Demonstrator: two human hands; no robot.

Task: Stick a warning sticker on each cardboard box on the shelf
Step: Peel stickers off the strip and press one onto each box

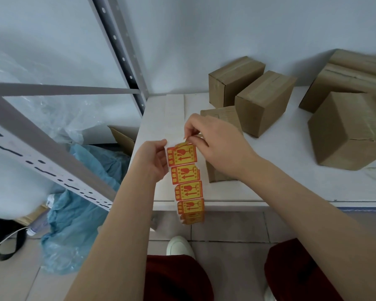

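A strip of orange-and-yellow warning stickers [187, 183] on white backing hangs down over the front edge of the white shelf [280, 166]. My left hand [152, 161] grips the strip's left edge near its top. My right hand [217, 144] pinches the upper corner of the topmost sticker [182, 156], which is lifted a little off the backing. Several plain cardboard boxes stand on the shelf: a flat one [221, 115] partly under my right hand, two taped ones [263, 103] behind it, a larger tilted one [345, 131] at the right. None shows a sticker.
A grey perforated shelf upright [122, 53] and crossbar [52, 135] stand at the left. Blue and clear plastic bags [80, 192] lie on the tiled floor below, next to a black strap. My red trousers and a white shoe [179, 245] show at the bottom.
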